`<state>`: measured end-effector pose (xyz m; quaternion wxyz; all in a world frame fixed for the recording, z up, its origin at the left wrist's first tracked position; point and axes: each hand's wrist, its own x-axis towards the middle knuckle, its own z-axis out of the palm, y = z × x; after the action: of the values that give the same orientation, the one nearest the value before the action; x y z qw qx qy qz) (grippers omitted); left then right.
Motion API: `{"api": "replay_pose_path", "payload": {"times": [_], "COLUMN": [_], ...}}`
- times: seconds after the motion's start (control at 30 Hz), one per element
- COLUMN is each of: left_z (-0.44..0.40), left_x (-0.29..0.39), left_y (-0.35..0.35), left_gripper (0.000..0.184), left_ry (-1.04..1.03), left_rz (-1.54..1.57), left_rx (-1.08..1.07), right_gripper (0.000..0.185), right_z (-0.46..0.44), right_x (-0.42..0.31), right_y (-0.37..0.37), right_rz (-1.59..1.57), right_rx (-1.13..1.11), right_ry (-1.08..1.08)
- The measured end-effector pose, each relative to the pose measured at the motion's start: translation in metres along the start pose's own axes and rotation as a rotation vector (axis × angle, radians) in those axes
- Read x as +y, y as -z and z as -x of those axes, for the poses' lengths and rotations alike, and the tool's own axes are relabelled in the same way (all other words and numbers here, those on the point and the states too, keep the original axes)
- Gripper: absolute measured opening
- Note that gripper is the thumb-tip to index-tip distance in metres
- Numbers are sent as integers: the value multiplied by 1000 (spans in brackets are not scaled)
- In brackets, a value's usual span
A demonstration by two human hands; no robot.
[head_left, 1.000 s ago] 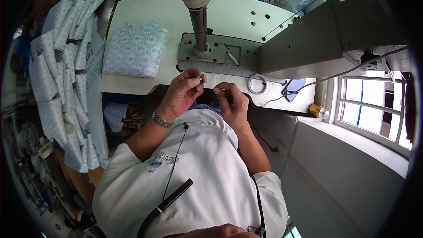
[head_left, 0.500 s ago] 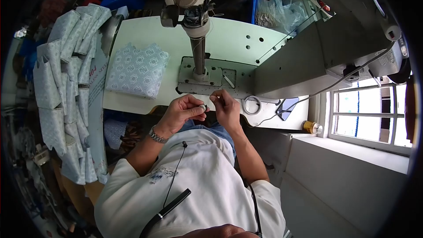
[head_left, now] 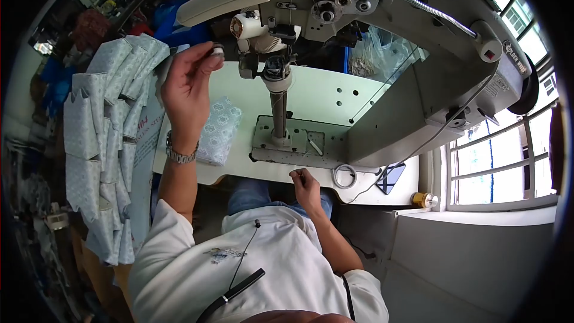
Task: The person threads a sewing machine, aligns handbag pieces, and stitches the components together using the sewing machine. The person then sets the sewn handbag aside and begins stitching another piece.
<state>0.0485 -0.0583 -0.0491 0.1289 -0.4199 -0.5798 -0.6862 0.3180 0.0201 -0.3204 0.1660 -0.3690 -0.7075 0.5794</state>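
Observation:
My left hand (head_left: 190, 87) is raised at the left of the sewing machine (head_left: 388, 125), its thumb and fingers closed on a small round metal part (head_left: 217, 51). Behind that wrist, a stack of patterned pale fabric (head_left: 220, 134) lies on the white table (head_left: 239, 173). My right hand (head_left: 307, 186) is low in front of the table's near edge, fingers pinched together; whatever they may hold is too small to make out. Between the two hands stands the machine's post (head_left: 278, 110) on its metal base plate (head_left: 269, 154).
Bundles of folded patterned pieces (head_left: 107, 137) are piled at the left. A white lamp (head_left: 224, 0) on a flexible metal neck hangs above. Right of the base plate lie a coiled white ring (head_left: 344, 176), a phone (head_left: 391, 178) and a small yellow bottle (head_left: 423, 199).
My left hand has moved up and to the left with the small round part, away from my right hand. My right hand stays near the table edge. The view has tilted upward, showing more of the machine.

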Motion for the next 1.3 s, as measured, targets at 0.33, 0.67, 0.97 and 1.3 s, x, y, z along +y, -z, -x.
{"api": "replay_pose_path", "payload": {"times": [0.33,0.67,0.97,1.3], "left_z": [-5,2,6,31], "left_x": [0,9,18,16], "left_y": [-55,-44,-30,-52], "left_gripper": [22,32,37,38], "left_ry": [-239,-258,-446,-407], "left_rz": [-368,-478,-724,-818], "left_rx": [-389,-460,-583,-389], "right_gripper": [20,24,28,31], "right_z": [24,15,-19,-104], "right_x": [13,11,-27,-231], "right_y": [13,22,26,46], "right_rz": [-100,-149,-195,-262], "right_rx": [118,159,102,131], "right_ry": [-10,-18,111,587]}}
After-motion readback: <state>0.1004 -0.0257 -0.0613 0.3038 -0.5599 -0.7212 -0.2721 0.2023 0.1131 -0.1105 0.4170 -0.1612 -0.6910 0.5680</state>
